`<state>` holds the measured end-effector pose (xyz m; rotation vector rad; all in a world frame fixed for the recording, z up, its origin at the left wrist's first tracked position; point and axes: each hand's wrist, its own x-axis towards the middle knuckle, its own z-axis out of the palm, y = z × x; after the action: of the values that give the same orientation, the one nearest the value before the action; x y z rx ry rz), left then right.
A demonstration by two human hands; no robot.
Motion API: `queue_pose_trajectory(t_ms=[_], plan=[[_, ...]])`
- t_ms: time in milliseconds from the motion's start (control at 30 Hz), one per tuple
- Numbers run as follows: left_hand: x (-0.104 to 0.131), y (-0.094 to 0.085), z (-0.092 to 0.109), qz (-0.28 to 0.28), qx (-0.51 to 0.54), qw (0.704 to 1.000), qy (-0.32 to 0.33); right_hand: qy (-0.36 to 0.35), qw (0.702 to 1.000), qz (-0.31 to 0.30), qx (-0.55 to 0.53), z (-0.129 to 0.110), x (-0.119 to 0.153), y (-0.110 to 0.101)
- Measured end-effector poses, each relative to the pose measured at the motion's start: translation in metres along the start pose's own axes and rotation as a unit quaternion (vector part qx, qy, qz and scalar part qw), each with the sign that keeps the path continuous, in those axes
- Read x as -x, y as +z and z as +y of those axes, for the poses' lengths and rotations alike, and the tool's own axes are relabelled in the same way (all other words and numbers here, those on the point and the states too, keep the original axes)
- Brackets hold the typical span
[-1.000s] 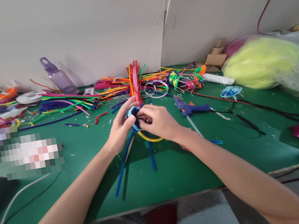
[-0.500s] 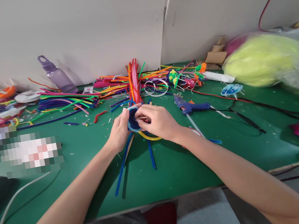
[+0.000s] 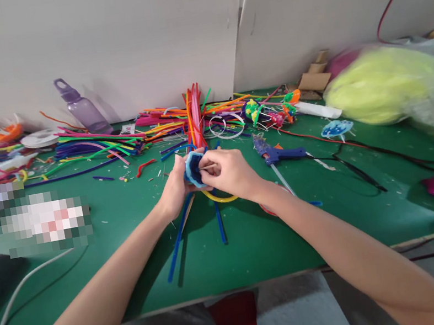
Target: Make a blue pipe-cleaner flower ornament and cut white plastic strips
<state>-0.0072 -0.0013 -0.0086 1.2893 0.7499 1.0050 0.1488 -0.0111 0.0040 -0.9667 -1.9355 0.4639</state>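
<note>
You see the bench (image 3: 258,256) under moderate, diffuse light, apparently from above, with a pale sheen at its right front and soft shadows beside the blue strip (image 3: 178,244) and, on the grey wall (image 3: 105,31), beside the bottle (image 3: 87,113). Note that the hollow of the blue cup (image 3: 192,173) lies in deep shade. Wide-angle stretching enlarges your forearms (image 3: 97,295) toward the lower corners, the plastic bag (image 3: 388,84) looks smeared, and coarse pixelation masks the left edge.
</note>
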Motion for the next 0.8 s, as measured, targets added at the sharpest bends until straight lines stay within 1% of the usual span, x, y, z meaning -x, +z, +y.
queue_pose_trajectory(t_ms=[100,200,267,333,433,567,700,800], plan=[[0.0,-0.004,-0.002,-0.006,-0.03,0.997,0.075,0.071,0.992,0.019,-0.104,0.004,-0.004,-0.001],[0.002,-0.005,0.001,-0.017,-0.069,0.987,0.141,0.12,0.983,0.031,-0.134,0.004,-0.007,-0.003],[0.003,-0.004,0.003,-0.024,-0.085,0.984,0.152,0.137,0.979,0.021,-0.149,0.004,-0.008,-0.005],[0.004,-0.002,0.005,-0.02,-0.087,0.986,0.139,0.141,0.977,0.008,-0.158,0.003,-0.008,-0.006],[0.004,-0.002,0.004,0.003,-0.076,0.99,0.117,0.118,0.981,-0.002,-0.151,0.0,-0.006,-0.006],[0.002,-0.004,0.0,0.001,-0.027,0.997,0.079,0.056,0.988,-0.019,-0.145,-0.001,-0.003,-0.006],[0.0,-0.004,-0.003,0.014,-0.02,0.998,0.057,-0.018,0.996,-0.044,-0.082,0.003,-0.004,-0.01],[0.0,-0.003,-0.002,0.019,-0.027,0.999,0.041,-0.06,0.995,-0.069,-0.034,0.004,-0.004,-0.015]])
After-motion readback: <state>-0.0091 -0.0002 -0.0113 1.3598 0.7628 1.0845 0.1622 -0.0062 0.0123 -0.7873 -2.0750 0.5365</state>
